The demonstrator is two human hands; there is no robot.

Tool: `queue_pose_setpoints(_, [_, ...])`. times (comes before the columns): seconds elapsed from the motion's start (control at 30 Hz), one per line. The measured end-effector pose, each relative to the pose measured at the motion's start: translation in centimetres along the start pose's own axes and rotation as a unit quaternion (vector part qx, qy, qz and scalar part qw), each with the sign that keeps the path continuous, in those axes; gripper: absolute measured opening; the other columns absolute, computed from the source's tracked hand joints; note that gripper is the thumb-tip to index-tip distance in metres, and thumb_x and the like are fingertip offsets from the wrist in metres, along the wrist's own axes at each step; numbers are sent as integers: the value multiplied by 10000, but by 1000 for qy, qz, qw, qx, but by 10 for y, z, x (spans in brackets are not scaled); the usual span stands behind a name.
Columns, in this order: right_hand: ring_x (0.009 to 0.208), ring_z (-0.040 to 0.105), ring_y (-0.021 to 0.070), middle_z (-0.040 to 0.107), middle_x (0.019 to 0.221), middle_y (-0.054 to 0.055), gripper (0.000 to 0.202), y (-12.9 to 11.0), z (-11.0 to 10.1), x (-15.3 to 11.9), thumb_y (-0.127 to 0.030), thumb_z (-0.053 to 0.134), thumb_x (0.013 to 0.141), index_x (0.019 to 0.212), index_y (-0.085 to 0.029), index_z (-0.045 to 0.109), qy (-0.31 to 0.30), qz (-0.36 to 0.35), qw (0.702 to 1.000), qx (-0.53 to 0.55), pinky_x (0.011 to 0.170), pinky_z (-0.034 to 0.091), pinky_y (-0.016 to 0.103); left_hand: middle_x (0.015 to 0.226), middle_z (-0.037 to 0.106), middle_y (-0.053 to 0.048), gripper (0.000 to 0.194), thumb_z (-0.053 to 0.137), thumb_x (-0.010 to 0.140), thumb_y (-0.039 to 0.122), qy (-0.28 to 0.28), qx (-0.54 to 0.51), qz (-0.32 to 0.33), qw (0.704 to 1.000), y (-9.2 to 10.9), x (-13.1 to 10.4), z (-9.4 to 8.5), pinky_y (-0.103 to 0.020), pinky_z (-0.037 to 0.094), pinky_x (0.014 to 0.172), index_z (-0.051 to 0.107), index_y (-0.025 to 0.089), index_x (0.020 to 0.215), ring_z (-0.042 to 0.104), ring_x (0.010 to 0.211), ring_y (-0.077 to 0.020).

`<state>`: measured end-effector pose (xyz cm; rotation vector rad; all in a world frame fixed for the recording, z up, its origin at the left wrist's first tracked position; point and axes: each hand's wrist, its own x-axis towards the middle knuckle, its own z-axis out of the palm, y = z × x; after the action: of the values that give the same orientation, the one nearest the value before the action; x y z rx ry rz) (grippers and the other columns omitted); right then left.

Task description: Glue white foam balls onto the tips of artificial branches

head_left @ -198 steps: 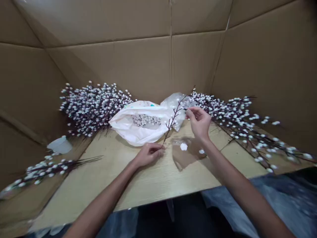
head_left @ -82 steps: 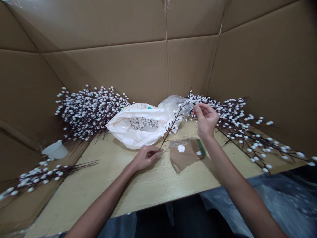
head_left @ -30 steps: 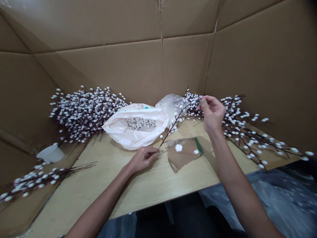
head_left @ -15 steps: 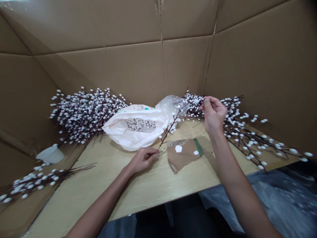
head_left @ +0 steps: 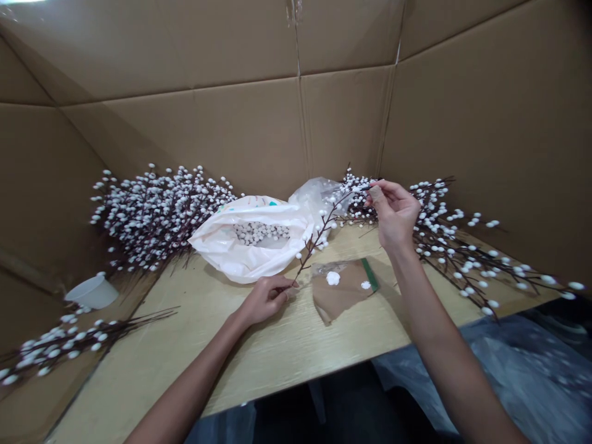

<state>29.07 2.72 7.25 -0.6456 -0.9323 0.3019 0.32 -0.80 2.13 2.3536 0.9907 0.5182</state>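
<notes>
Between the fingers of my left hand (head_left: 268,300) is the lower stem of a brown artificial berry branch (head_left: 318,237), which slants up to the right with a few white berries on it. Pinched in my right hand (head_left: 396,213) is a thin dark stick (head_left: 365,188), its end close to the branch's upper tip; whether they touch I cannot tell. Just right of my left hand lies a piece of brown card (head_left: 345,296) with a green strip and two white blobs. Behind the left hand, an open white plastic bag (head_left: 222,246) holds many loose white berries (head_left: 261,233).
A large heap of white-berry branches (head_left: 161,216) stands at the back left. More berry branches (head_left: 462,259) spread along the right edge. A white cup (head_left: 95,292) and a small bundle of branches (head_left: 69,339) lie at left. Cardboard walls (head_left: 245,129) enclose the table (head_left: 272,357).
My right hand, with the stick, has shifted slightly left towards the branch tip. The left hand and the branch stay nearly in place; the view has moved a little.
</notes>
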Motion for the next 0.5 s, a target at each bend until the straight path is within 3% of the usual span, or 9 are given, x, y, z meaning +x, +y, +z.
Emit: queue_pose_setpoints(0.5, [564,560,97,654,741,-6,218,2,-1,0,-387,739,697,803,-205,682,7,-1,1000,-16,544,484,253,914,721,-67,249,500,836,200,3,-8,-5,1000,3,-1,-1,-228,460,664,710,131,950,635,807,-181])
